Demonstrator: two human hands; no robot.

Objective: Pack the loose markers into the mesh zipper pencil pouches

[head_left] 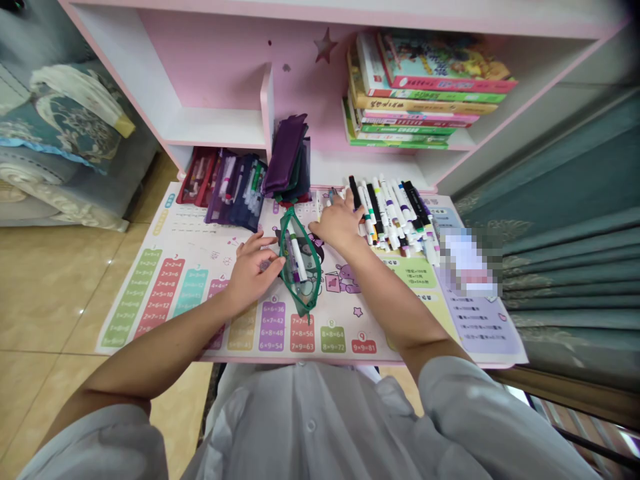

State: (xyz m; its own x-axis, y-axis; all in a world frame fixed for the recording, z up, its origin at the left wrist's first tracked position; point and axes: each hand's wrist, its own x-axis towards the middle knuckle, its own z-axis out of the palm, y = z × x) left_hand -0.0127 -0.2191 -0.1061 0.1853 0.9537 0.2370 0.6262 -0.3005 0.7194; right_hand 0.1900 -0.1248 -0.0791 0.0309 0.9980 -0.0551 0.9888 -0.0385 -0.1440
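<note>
A green-edged mesh pencil pouch [316, 293] lies unzipped on the desk mat, a few markers [299, 257] inside it. My left hand [255, 270] rests at the pouch's left edge, fingers apart and thumb by the rim. Beyond the pouch to the right, my right hand [339, 225] reaches to the left end of a pile of white and black markers [393, 213]. Its fingers are spread over the nearest pens, and the fingertips partly cover what lies beneath them.
Filled mesh pouches, red [199, 177], purple [220, 193] and blue [249, 193], lie at the back left. A stack of dark purple and green pouches [285, 157] leans against the shelf divider [267, 100]. Books [425, 100] fill the right shelf. A blurred white object [470, 260] lies far right.
</note>
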